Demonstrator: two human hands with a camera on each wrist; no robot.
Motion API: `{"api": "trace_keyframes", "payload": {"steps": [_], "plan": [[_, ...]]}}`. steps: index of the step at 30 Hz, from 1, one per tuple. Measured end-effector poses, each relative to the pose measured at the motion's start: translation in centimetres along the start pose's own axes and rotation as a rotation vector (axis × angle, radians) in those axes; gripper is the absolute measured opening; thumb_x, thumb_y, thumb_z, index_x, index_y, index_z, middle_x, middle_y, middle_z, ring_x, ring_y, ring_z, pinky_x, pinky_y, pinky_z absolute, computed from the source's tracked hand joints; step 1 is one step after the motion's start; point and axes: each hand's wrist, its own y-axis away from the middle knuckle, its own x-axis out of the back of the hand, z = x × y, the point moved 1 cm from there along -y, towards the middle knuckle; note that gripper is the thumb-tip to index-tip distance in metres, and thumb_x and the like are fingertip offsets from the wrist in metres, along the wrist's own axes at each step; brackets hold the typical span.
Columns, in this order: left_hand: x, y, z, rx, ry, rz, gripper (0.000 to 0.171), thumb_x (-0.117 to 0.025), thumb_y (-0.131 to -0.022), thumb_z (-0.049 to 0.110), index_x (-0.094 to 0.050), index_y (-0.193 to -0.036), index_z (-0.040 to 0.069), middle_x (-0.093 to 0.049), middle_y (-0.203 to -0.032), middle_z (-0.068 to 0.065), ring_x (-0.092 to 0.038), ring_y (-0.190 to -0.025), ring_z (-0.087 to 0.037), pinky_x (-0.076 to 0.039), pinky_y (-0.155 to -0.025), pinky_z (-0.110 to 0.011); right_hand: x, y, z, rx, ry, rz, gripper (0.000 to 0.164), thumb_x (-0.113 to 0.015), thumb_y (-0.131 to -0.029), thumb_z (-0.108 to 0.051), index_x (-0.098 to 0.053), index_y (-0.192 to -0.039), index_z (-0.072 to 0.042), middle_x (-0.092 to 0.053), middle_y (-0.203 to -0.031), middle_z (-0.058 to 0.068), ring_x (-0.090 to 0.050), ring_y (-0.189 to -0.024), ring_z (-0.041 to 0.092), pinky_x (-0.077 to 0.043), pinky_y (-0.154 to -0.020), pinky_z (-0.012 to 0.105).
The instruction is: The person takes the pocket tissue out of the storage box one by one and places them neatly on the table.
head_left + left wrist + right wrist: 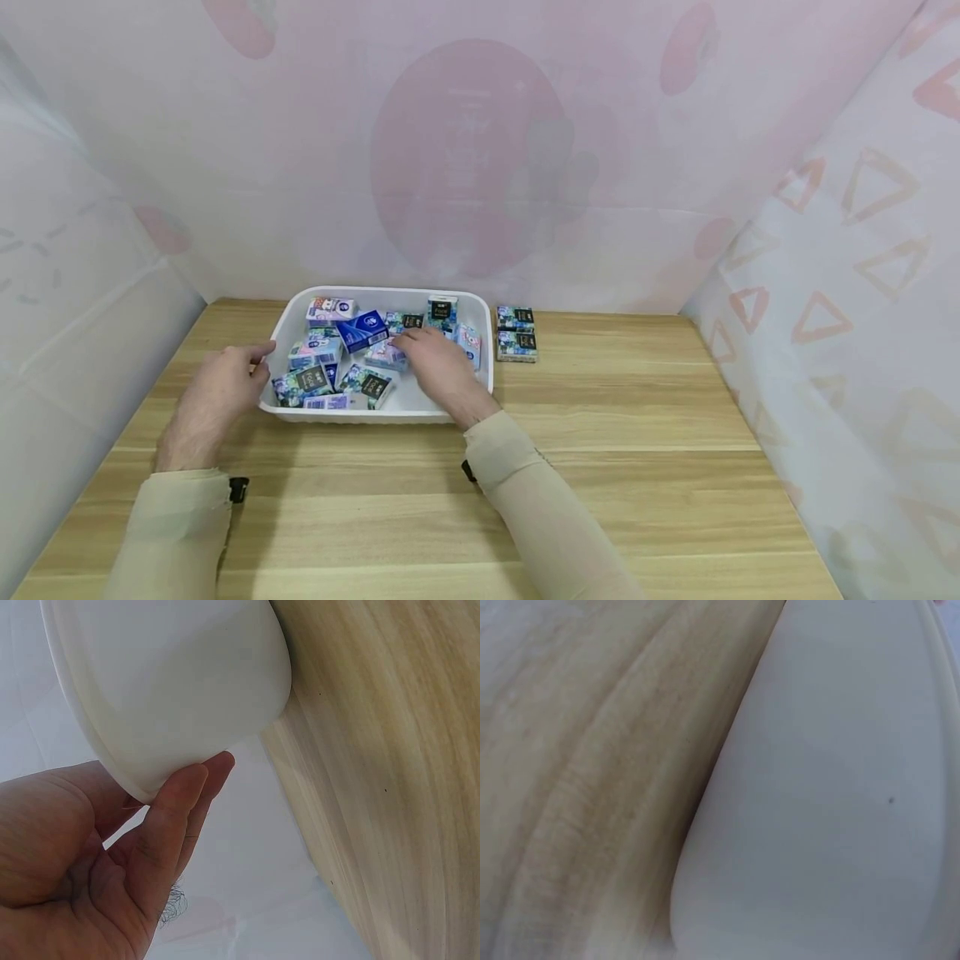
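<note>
A white plastic tray [420,414] holds several small tissue packs, some in dark floral wraps and some in pale purple. My left hand [227,385] pinches the tray's left rim; the left wrist view shows thumb and fingers [176,799] on either side of the edge. Inside the tray, my right hand [438,367] reaches down among the packs, its fingertips right at a pale purple tissue pack [384,357]. I cannot tell whether the fingers grip it. A dark blue tissue pack [363,332] lies tilted on others just left of those fingertips.
Two floral tissue packs, a rear one [515,317] and a front one [517,347], lie in line on the wooden table [630,467], right of the tray. A patterned cloth wall [315,183] rises behind, with more cloth at both sides.
</note>
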Motion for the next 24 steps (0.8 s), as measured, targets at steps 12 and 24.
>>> {"api": "trace_keyframes", "payload": {"steps": [12, 24], "plan": [[0.1, 0.0, 0.0, 0.001, -0.005, -0.004, 0.055, -0.050, -0.120, 0.008, -0.048, -0.171, -0.009, -0.056, -0.157, -0.052, -0.062, -0.083, -0.033, -0.047, -0.062, -0.039, 0.8, 1.3, 1.1, 0.016, -0.031, 0.080, 0.051, -0.075, -0.113, -0.006, -0.070, -0.162, -0.020, -0.074, -0.164, -0.001, -0.070, -0.153, 0.021, -0.055, -0.131, 0.038], [0.1, 0.2, 0.1, 0.009, -0.010, -0.005, 0.055, -0.050, -0.120, 0.008, -0.047, -0.173, -0.009, -0.054, -0.160, -0.052, -0.066, -0.096, -0.041, -0.048, -0.064, -0.041, 2.5, 3.8, 2.8, -0.022, -0.024, 0.135, 0.037, -0.064, -0.121, -0.014, -0.077, -0.155, -0.021, -0.079, -0.157, -0.003, -0.077, -0.143, 0.022, -0.062, -0.122, 0.039]]}}
